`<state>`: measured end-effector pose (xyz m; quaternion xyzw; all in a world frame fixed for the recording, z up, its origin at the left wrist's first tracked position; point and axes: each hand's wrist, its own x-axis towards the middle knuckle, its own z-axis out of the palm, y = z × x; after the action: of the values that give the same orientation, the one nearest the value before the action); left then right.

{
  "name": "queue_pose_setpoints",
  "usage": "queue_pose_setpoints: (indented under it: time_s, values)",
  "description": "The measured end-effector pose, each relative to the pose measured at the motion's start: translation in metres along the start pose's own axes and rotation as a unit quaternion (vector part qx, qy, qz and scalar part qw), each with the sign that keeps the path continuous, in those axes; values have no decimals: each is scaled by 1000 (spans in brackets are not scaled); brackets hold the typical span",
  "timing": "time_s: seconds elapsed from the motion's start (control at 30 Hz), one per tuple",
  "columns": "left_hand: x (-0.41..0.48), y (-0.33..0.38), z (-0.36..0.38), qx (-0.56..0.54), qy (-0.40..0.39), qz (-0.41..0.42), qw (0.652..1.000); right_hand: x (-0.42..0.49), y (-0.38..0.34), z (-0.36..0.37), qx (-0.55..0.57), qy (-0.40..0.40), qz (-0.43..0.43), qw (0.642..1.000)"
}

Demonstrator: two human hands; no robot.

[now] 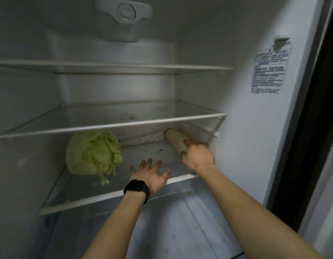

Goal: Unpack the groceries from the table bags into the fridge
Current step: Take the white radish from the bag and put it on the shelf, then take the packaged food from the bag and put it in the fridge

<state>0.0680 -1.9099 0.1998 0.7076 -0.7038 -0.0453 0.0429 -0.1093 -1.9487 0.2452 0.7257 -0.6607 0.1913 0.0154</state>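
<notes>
On the lowest shelf in view (106,195) of the fridge (246,128), rt side: your right hand (198,156) has its grip clamped round the near end of a long white radish (176,140), fingers curled over the top. The radish lies w/ its leafy tip toward the back wall, its body just beside the rt wall. Your hand hides the near end, so I can't tell if its weight is fully on the shelf.

Left hand (149,176): grip apart, fingers spread, holding nothing. It hovers at the front edge of the same shelf, between the lettuce (92,152) and the radish. Contact w/ the shelf: can't tell. Black watch (136,189) on that wrist.

Progress, as far as visible:
- Item 1, the head of lettuce, is stowed. It rests on the left of the shelf, well apart from the radish, a few loose leaves trailing toward the front.
- Item 2, the radish, is inside the fridge but not yet let go. Count it as placed only once the grip opens.
- These two are the only groceries in view.

Bags and worktop are out of frame, so what's left can't be counted. Judgement: early in the job, approx. two items in. Next step likely needs you to release the radish, check it won't roll, then go back to the bags.
</notes>
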Motion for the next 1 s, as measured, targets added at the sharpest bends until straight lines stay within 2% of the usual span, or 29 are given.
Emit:
queue_pose_setpoints:
  time_s: [0.1,0.23,0.4,0.53,0.6,0.67,0.73,0.83,0.9,1.0]
  values:
    - [-7,2,-5,11,12,1,1000,-16,1,-6,-47,-20,-18,998]
    - [-27,8,-14,47,35,3,998,-49,6,-26,-62,14,-35,997]
    - [-85,23,-35,20,39,-17,999,-106,18,-66,-34,-66,-23,997]
    - [-165,39,-42,7,62,-18,998,-170,30,-91,-26,-126,-66,989]
    - [-210,45,-44,26,86,-22,996,-207,35,-100,3,-119,-96,988]
    - [-259,46,-43,26,129,-35,991,-247,40,-107,58,-73,-140,986]
    - [-314,43,-34,4,185,-52,981,-293,44,-107,123,-4,-198,972]
    - [-408,33,-11,-22,259,-92,961,-371,40,-100,251,84,-278,923]
    - [-473,26,7,-31,261,-131,956,-421,32,-92,309,81,-303,898]
    - [-571,13,40,-11,240,-215,947,-493,8,-77,358,35,-346,866]
